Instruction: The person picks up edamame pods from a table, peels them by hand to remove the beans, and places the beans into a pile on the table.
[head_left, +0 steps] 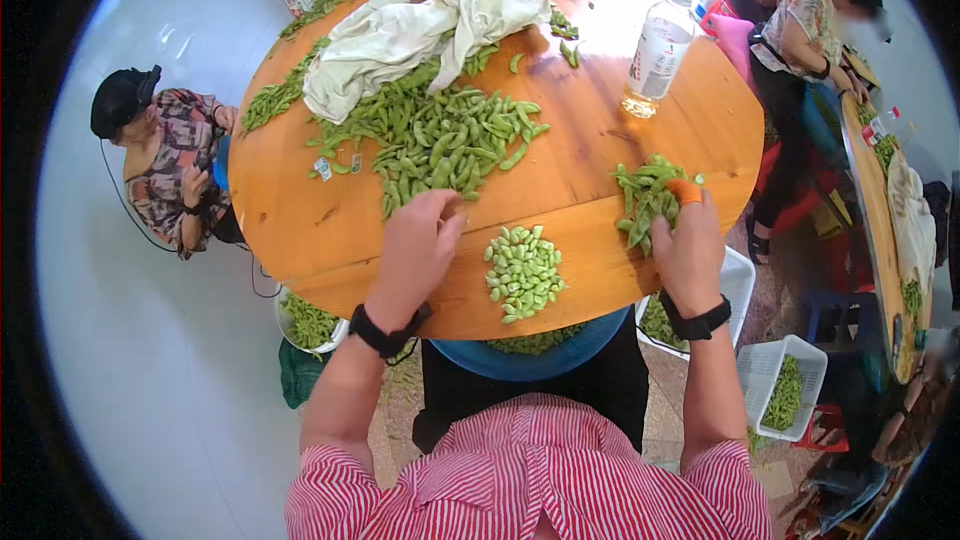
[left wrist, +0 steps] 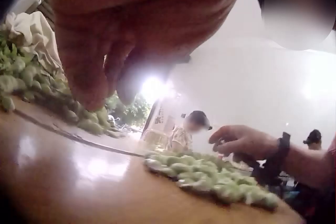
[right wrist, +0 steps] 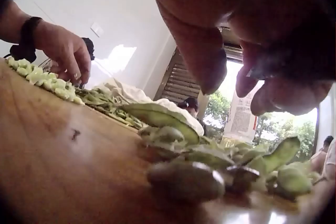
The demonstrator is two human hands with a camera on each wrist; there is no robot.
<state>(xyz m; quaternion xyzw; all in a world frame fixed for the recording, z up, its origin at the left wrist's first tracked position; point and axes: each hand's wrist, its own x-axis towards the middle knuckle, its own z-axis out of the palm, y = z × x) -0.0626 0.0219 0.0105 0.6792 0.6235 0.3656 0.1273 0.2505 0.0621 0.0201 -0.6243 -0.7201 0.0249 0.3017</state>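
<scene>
Green pods (head_left: 455,140) lie in a large heap on the wooden table, partly under a white cloth (head_left: 430,25). My left hand (head_left: 422,240) is at the heap's near edge, fingers bent downward and relaxed, with no pod visible in them. A pile of shelled beans (head_left: 524,273) lies between my hands near the table's edge. My right hand (head_left: 690,245), with an orange cover on one finger, is over a smaller pod pile (head_left: 645,202). In the right wrist view its fingers hang apart just above the pods (right wrist: 189,176), holding none that I can see.
A bottle with amber liquid (head_left: 660,55) stands behind the small pile. Below the table's front edge (head_left: 600,315) is a blue basin (head_left: 530,362), with white baskets (head_left: 782,388) at the right. A person (head_left: 180,155) sits at the left; others are at another table on the right.
</scene>
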